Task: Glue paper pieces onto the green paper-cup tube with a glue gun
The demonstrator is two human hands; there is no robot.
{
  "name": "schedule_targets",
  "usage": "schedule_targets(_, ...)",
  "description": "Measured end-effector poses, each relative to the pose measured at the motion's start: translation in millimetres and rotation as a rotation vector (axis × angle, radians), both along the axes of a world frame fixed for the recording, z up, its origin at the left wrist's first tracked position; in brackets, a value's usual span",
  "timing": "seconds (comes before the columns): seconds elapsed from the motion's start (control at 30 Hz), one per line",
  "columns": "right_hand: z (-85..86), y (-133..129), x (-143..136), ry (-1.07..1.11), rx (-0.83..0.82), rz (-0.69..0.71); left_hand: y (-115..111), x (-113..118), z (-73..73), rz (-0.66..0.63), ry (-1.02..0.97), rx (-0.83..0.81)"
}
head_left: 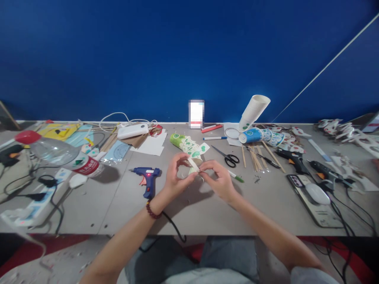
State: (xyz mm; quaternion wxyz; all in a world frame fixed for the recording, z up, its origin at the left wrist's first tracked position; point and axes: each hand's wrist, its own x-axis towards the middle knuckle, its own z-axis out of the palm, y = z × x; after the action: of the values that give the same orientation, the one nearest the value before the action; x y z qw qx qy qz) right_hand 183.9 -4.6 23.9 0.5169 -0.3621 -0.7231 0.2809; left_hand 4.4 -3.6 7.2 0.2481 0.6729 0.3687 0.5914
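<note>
My left hand (174,177) is closed in a pinch on a narrow white strip (194,163), which looks like paper or card. From the other side my right hand (219,181) meets it, thumb and index finger pinched at the strip's lower end. Just beyond the fingers lie green-and-white paper cups (186,144), nested in a row on their side, with a leaf-patterned piece (203,149) sticking out. Part of the nearest cup is hidden by the strip and my fingers. A blue glue gun (149,179) with a red light lies left of my left hand.
Black scissors (231,159), a green-tipped marker (237,176) and wooden sticks (256,156) lie to the right, near blue-patterned cups (260,136) and a tilted cup stack (256,110). Further right are a phone (314,209) and cables. A bottle (65,154) and power strip (44,203) stand left.
</note>
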Motion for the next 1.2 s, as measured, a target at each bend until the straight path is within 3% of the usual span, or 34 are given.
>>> schedule_targets(0.23, 4.1, -1.4, -0.4, -0.009, 0.113, -0.025, -0.3, 2.6, 4.0, -0.059, -0.150, -0.186)
schedule_targets(0.47, 2.9, -7.6, -2.3, -0.070, 0.283, -0.149, -5.8, 6.4, 4.6, -0.016, -0.220, -0.240)
schedule_targets(0.8, -10.1, -15.7, -11.7, -0.061, 0.250, -0.119, -1.3, 5.1, 11.6, 0.000, -0.345, -0.271)
schedule_targets(1.03, -1.0, -14.0, -10.6, -0.015, 0.220, -0.182, -8.6, 11.4, 9.0, 0.020, -0.219, -0.191)
schedule_targets(1.2, -0.5, -9.5, -3.7, 0.032, 0.028, -0.024, -7.4, 3.6, 9.4, 0.167, 0.095, 0.034)
